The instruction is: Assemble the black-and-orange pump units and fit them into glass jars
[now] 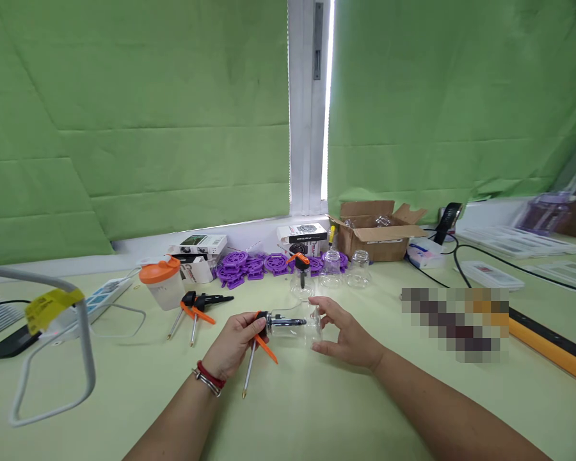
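Observation:
My left hand [237, 339] grips the black and orange spray head [263, 326], whose metal nozzle tube points down toward me. The spray head's dark stem reaches into a clear bottle [295, 326] lying sideways between my hands. At the bottle's wide right end, my right hand [345, 333] holds the base between thumb and fingers. Behind the bottle, another clear bottle with an orange and black top [302, 282] stands upright. To the left, more black and orange spray heads [199, 306] lie on the table.
Purple plastic parts [233, 267], small boxes [302, 234] and an open cardboard box [381, 240] line the back. Clear bottles [359, 272] stand before the cardboard box. An orange-lidded cup [166, 288] and grey metal frame [89, 346] are left. An orange-edged bar [552, 342] lies right.

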A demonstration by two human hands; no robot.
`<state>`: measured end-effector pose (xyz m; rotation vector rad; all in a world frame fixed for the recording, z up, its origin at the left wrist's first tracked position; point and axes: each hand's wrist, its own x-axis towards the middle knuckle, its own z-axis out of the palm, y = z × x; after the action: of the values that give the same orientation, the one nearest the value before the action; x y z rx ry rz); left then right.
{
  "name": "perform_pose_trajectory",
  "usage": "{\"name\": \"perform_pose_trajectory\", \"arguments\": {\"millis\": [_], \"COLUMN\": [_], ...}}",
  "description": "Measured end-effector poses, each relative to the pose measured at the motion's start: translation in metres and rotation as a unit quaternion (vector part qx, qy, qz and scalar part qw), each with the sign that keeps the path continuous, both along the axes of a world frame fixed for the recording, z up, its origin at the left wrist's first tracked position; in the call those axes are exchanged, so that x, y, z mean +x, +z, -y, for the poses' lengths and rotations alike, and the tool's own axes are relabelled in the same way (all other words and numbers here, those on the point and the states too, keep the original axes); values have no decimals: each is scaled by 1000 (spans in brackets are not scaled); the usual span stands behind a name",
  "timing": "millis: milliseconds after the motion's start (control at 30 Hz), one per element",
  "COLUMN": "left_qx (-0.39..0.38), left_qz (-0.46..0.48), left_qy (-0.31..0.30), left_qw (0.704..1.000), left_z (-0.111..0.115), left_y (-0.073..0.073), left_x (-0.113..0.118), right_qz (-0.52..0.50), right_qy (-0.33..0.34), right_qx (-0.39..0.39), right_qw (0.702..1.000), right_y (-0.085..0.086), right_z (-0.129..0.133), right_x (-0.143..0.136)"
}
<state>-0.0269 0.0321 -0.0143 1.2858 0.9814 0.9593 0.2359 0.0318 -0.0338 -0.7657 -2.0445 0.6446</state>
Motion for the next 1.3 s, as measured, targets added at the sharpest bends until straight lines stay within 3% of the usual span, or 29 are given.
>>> {"name": "perform_pose_trajectory", "arguments": {"millis": [167,367,633,767,833,967,1067,1300], "left_qx": [15,55,69,31,1,-26,-32,-4], "left_qz": [-9,-30,-45,1,26,49,60,46], "left_qy": [0,-13,-16,-11,-1,18,22,12], "left_qw": [1000,998,996,999,1000,998,997,999], "left_z": [0,4,11,8,7,4,3,4], "left_y": [2,4,13,9,6,3,3,4], "left_x": [2,5,12,12,11,9,8,9], "right_qz": [-39,-152,-199,-175,-152,-97,-75,-99], "right_qy": [-2,41,18,21,28,39,32,39], "right_qx": [-117,-281,-393,-406,-383,-243,-181,-207], "right_qw": [992,947,898,897,911,964,980,973], "right_y": [-5,-9,-19,-16,-11,0,2,-3], "right_z": [-2,-6,-10,-9,-7,-2,0,-3], "right_x": [0,-3,-5,-3,-1,2,2,1]}}
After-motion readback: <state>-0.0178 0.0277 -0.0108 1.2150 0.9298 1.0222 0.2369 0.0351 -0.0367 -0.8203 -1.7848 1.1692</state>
